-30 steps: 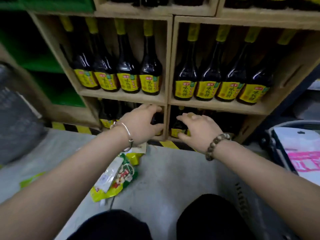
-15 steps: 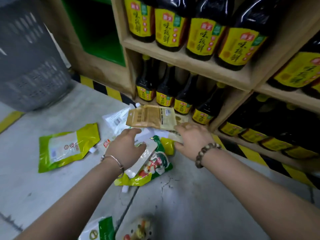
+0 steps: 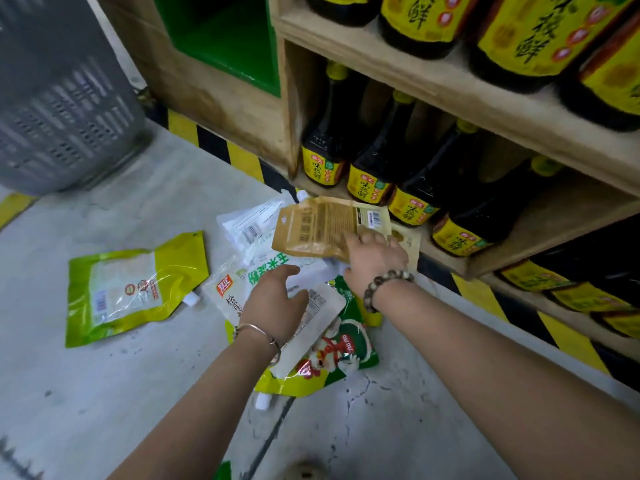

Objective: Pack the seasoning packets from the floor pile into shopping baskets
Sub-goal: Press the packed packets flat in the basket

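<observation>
A pile of seasoning packets lies on the concrete floor in front of the shelf. My right hand (image 3: 375,259) grips the lower right corner of a brown kraft packet (image 3: 318,230), which is tilted up off the pile. My left hand (image 3: 277,303) rests with its fingers apart on a white packet with green lettering (image 3: 242,282) and a white pouch (image 3: 313,323). Beneath those lies a green and yellow packet with a rooster picture (image 3: 346,351). A clear white packet (image 3: 251,225) sits behind the pile. A yellow-green spouted pouch (image 3: 128,289) lies alone to the left. A grey shopping basket (image 3: 62,98) stands at the far left.
A wooden shelf (image 3: 450,88) full of dark sauce bottles with yellow labels (image 3: 377,168) runs along the right, close behind the pile. Yellow and black hazard tape (image 3: 242,157) marks its base. A green cubby (image 3: 228,39) is up left. Another packet edge (image 3: 223,471) shows at the bottom.
My view has dropped from the shelf to the floor pile. Both hands came down from the bottles onto the packets, and my right hand took hold of the brown packet.
</observation>
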The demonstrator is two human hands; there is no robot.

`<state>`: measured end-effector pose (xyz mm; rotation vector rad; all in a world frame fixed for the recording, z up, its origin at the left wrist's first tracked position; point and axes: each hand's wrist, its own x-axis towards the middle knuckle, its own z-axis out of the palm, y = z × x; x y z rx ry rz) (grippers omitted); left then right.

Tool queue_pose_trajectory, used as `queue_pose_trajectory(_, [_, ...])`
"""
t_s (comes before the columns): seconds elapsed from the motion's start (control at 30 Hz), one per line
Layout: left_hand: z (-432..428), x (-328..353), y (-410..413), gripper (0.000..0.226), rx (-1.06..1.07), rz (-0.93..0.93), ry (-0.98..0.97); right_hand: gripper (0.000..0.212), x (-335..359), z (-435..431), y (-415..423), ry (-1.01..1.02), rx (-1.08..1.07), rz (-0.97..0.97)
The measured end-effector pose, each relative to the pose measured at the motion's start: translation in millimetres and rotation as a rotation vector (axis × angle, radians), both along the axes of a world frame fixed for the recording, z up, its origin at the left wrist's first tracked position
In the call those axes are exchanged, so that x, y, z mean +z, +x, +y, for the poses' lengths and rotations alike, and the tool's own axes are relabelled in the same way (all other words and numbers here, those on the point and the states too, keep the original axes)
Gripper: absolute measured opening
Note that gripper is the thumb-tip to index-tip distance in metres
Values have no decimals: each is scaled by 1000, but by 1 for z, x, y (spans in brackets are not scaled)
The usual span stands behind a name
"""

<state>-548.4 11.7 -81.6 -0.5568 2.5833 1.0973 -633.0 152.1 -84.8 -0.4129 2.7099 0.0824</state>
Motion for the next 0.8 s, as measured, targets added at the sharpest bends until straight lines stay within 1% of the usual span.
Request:
queue_pose_trajectory(0.13, [8,-10,-5,39,58,2,59,60,-18,-5,-8,-25,-6,-30])
queue_pose_trajectory(0.23, [12,-14,-4,37,94,16,104,60,-29,-5,-9,-67,19,-13])
queue_pose_trajectory(0.37, [13,-20,-2,30,267,39,244,60,-27,-2,-14,-139,16,81])
queue_pose_trajectory(0.43, [12,-21,-1,28,348,62,297,56,-19,3,-18,-245,-1,196])
queue_pose_trajectory(0.5, [10,-21,-1,30,423,89,367,50,-9,5,-20,-337,15,445])
queue_pose_trajectory(0.6, [7,-14,-2,45,554,107,576,38,10,10,-10,-514,-18,706])
queue_pose_trajectory(0.63, [7,-12,-2,52,570,114,626,31,15,12,-6,-605,-27,725])
queue_pose_trajectory(0.67, [6,-10,-2,58,572,121,662,22,20,14,-2,-700,-49,719])
queue_pose_trajectory(0.73, [5,-6,-1,64,543,141,703,6,30,19,6,-839,-186,596])
queue_pose_trajectory(0.8, [3,-1,-1,64,505,158,724,16,32,20,11,-920,-352,338])
